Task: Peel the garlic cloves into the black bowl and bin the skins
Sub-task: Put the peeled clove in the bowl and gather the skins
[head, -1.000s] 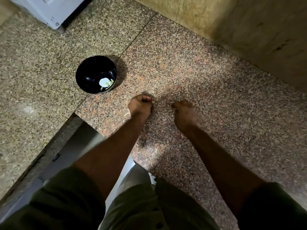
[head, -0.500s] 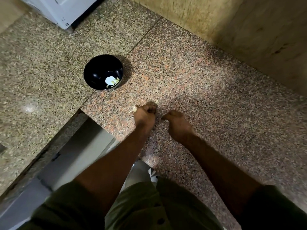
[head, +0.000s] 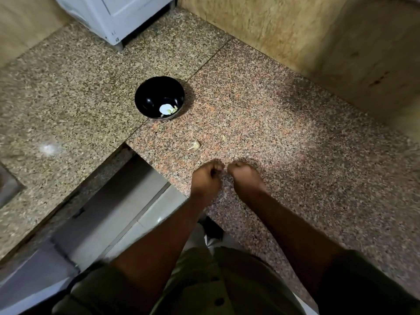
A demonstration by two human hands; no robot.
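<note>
garlic cloves: one unpeeled clove [head: 195, 145] and a smaller piece [head: 223, 137] lie on the granite counter [head: 295, 144], between the black bowl [head: 145, 100] and the hands. pale peeled bits sit inside the bowl. left hand [head: 205, 178] and right hand [head: 246, 178] are curled, fingertips nearly meeting; whether they pinch anything i cannot tell.

A home kitchen: an L-shaped speckled granite worktop [head: 261, 105] meets a beige wall [head: 306, 30], with a steel sink's [head: 8, 186] corner and a white appliance [head: 118, 12].
</note>
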